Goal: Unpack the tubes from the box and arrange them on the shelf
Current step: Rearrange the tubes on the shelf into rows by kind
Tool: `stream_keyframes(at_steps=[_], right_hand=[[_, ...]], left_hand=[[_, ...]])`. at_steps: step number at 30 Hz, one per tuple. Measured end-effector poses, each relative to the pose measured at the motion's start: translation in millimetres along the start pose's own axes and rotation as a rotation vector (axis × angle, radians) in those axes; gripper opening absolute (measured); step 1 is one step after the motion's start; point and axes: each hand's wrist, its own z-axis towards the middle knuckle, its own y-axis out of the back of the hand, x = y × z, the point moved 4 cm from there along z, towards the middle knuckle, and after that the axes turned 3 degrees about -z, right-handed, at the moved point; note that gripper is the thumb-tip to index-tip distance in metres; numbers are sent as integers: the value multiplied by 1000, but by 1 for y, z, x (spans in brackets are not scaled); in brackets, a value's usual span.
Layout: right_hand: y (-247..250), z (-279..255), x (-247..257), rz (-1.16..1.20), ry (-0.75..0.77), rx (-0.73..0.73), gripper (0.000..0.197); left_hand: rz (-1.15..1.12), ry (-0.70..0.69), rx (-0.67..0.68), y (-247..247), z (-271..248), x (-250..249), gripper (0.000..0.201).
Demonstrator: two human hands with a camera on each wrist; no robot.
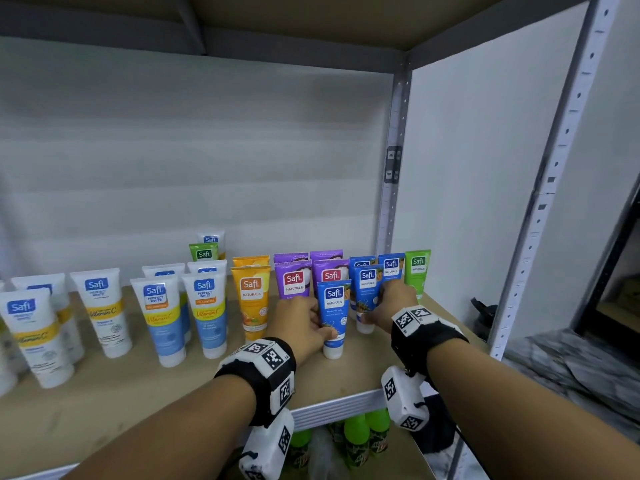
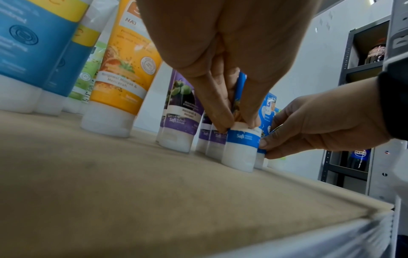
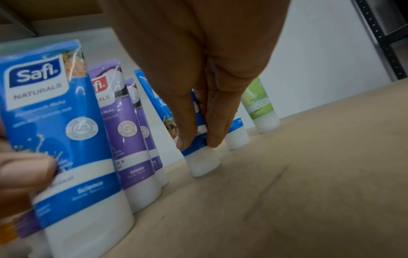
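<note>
Two blue Safi tubes stand cap-down on the wooden shelf. My left hand pinches the front blue tube low on its body, just above the white cap. My right hand pinches the second blue tube, a little further back and to the right, near its cap. Behind them stand purple tubes, more blue tubes and a green tube. The box is not in view.
Left of my hands stand orange tubes and several white and blue tubes in rows. A grey upright post and a white side panel close the shelf on the right. Green bottles stand on the shelf below.
</note>
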Motion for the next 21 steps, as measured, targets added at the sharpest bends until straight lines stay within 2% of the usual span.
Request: stream_keyframes(at_steps=[4, 9, 11, 14, 21], right_hand=[[2, -3, 0, 0, 9, -12, 53], [6, -11, 1, -28, 17, 23, 57], [11, -15, -3, -52, 36, 51, 51], [25, -28, -11, -38, 77, 77, 40], [49, -78, -51, 5, 184, 170, 40]], left_hand=[[2, 2, 16, 0, 0, 0, 40], [1, 14, 17, 0, 0, 0, 41], [4, 15, 17, 0, 0, -1, 41], [2, 17, 18, -2, -1, -3, 40], [-58, -32, 20, -24, -4, -23, 29]])
